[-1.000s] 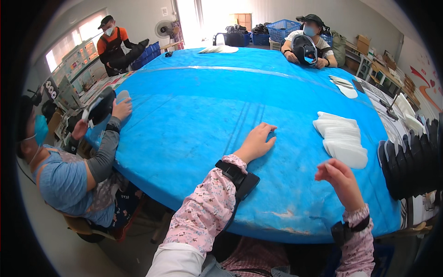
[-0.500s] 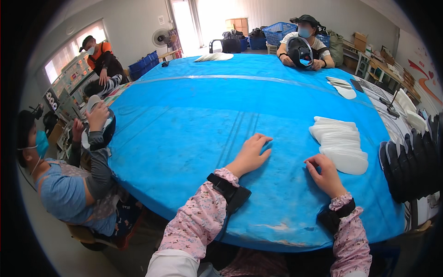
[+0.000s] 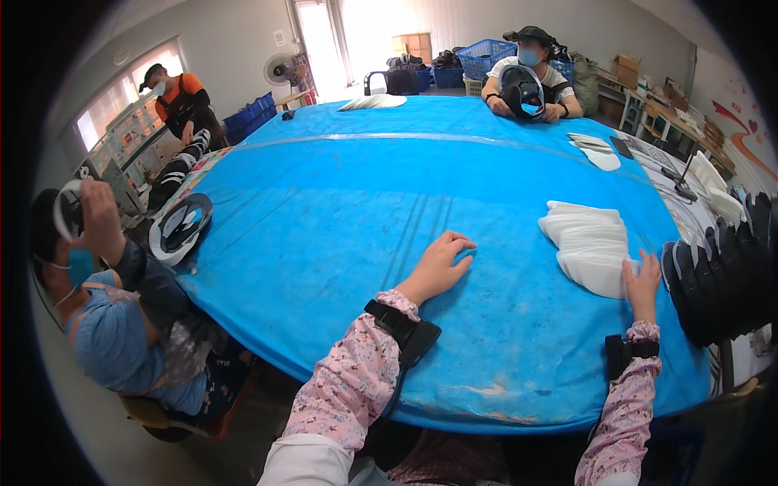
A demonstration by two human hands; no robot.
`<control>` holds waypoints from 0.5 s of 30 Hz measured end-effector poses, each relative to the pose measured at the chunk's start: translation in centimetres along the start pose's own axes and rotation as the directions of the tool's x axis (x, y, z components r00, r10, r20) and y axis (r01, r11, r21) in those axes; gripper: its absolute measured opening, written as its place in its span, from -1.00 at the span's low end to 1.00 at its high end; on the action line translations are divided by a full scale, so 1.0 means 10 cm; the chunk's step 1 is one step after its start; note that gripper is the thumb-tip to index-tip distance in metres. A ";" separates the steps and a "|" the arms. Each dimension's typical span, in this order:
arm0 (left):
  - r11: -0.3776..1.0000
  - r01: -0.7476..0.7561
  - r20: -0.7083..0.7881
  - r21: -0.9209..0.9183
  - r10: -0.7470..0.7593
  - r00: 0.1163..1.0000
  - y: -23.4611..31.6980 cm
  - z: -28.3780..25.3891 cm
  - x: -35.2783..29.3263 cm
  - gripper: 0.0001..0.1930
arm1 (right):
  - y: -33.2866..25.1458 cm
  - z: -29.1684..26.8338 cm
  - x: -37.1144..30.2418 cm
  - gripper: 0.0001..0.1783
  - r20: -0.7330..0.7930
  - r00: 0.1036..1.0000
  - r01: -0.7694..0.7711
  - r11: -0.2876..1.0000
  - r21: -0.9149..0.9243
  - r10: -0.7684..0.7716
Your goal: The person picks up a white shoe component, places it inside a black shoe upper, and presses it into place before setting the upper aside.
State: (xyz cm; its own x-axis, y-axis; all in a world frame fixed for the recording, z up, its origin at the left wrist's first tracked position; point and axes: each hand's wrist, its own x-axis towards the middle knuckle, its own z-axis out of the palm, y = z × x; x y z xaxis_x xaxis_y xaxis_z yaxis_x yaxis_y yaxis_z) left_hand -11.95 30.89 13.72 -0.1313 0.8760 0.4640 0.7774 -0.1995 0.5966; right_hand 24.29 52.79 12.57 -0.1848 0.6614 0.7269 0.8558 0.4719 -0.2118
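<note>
The fingers of the right hand (image 3: 642, 283) are spread and loosely extended, their tips touching the near edge of the stack of white pieces (image 3: 590, 247), grasping nothing that can be seen; the fingers of the left hand (image 3: 438, 266) lie flat and released on the bare blue table cover (image 3: 340, 202), well to the left of the stack and apart from it; both wrists wear black straps over pink floral sleeves (image 3: 356, 389); the stack itself rests on the cover, fanned in overlapping layers; just to the right of the stack, past the table edge, stands a row of dark moulded pieces (image 3: 721, 275); beyond the stack, toward the far edge, lies a smaller pile of white pieces (image 3: 596, 150); farther still a seated person (image 3: 531, 69) holds a dark rounded object (image 3: 519, 89); far to the left of the stack, another person (image 3: 105, 324) sits at the table's rim beside a black and white mask-like item (image 3: 180, 228).
</note>
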 end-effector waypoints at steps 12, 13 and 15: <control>0.999 0.040 0.066 0.011 -0.041 0.997 0.01 -0.05 -0.02 -0.74 | -0.14 -0.10 0.01 -0.43 0.102 0.982 -0.178 0.965 0.191 0.161; 0.999 0.039 0.068 0.016 -0.040 0.997 0.00 -0.05 -0.02 -0.74 | -0.16 -0.10 0.04 -0.48 0.075 0.978 -0.210 0.928 0.307 0.197; 0.999 0.037 0.067 0.027 -0.038 0.997 -0.01 -0.05 -0.03 -0.74 | -0.22 -0.13 0.07 -0.53 0.057 0.970 -0.237 0.876 0.420 0.235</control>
State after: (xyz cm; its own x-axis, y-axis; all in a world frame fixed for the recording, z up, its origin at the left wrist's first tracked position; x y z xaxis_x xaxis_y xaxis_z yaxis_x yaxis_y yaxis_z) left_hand -12.32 30.42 13.82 -0.1197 0.9103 0.3963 0.7883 -0.1555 0.5954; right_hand 22.93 51.51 14.41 -0.0052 0.7858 0.6185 0.5905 0.5016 -0.6322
